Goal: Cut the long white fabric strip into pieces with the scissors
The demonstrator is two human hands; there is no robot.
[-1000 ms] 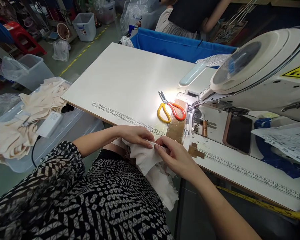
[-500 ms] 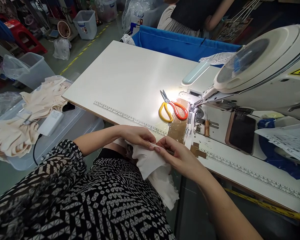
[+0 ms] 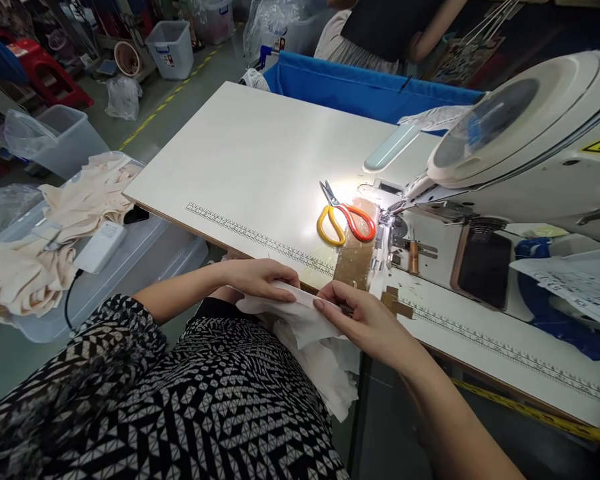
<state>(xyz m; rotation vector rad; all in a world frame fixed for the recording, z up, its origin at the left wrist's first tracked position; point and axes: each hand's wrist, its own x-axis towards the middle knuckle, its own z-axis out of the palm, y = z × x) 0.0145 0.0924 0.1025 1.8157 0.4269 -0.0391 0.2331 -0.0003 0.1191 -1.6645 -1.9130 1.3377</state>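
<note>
Over my lap, both hands grip a white piece of fabric (image 3: 307, 327) just at the near edge of the white sewing table (image 3: 260, 160). My left hand (image 3: 260, 279) pinches its upper edge, fingers closed. My right hand (image 3: 367, 320) pinches the same edge a little further right. More white fabric (image 3: 330, 380) hangs down below between my knees. The needle area (image 3: 385, 223) of the white sewing machine (image 3: 525, 147) lies beyond my right hand, lit by a lamp.
Scissors with orange and yellow handles (image 3: 343, 220) lie left of the needle. A ruler strip (image 3: 260, 237) runs along the table edge. A clear bin (image 3: 145, 247) with cream fabric pieces (image 3: 55, 233) stands to my left. A blue cloth bin (image 3: 360, 90) and another person (image 3: 380, 30) are behind the table.
My hands have drawn apart along the fabric's edge, stretching it flatter; the left hand slid slightly left and down.
</note>
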